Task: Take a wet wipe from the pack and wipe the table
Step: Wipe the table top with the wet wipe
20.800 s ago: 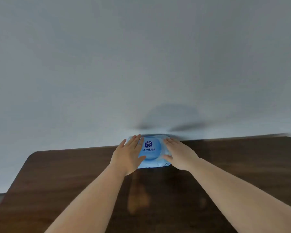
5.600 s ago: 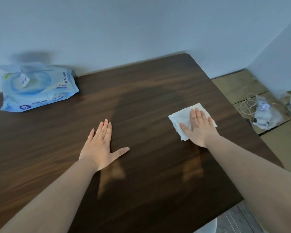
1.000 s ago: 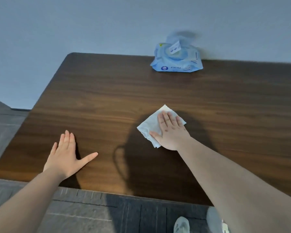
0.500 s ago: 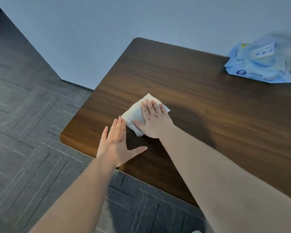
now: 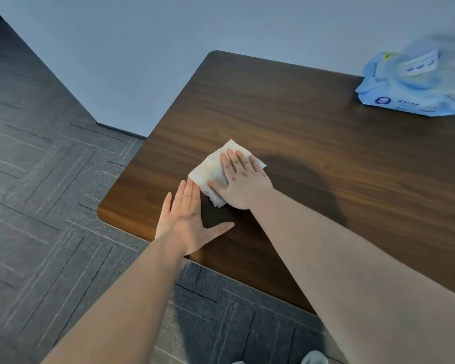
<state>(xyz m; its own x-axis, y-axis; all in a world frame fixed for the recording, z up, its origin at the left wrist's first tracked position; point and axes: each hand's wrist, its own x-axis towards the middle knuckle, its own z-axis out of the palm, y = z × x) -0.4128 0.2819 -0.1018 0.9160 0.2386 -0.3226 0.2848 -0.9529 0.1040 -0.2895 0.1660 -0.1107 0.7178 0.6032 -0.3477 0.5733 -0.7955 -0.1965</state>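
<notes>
From my feed I see the right hand (image 5: 241, 183) pressed flat, fingers spread and straight, on top of a white wet wipe (image 5: 216, 169) that lies crumpled on the dark wood counter (image 5: 313, 143). The hand is not curled around the wipe; the palm and fingers simply pin it down, with the wipe sticking out toward 10 o'clock from under the fingers. The wipe sits close to the counter's near-left rounded corner.

My left hand (image 5: 188, 224) lies palm-down on the counter at about 7 o'clock from the wipe, fully opened out, thumb splayed toward 3 o'clock, holding nothing. Its fingertips (image 5: 191, 186) reach the wipe's lower edge; I cannot tell whether they touch it or stop just beside it.

The pack (image 5: 415, 88), pale blue with its flap raised, rests well apart at 2 o'clock from the wipe, against the grey wall (image 5: 168, 43) at the counter's far edge. It is blurred, so I cannot read the label.

Dark patterned floor (image 5: 42, 206) fills the view at 9 o'clock, beyond the counter's edge.
</notes>
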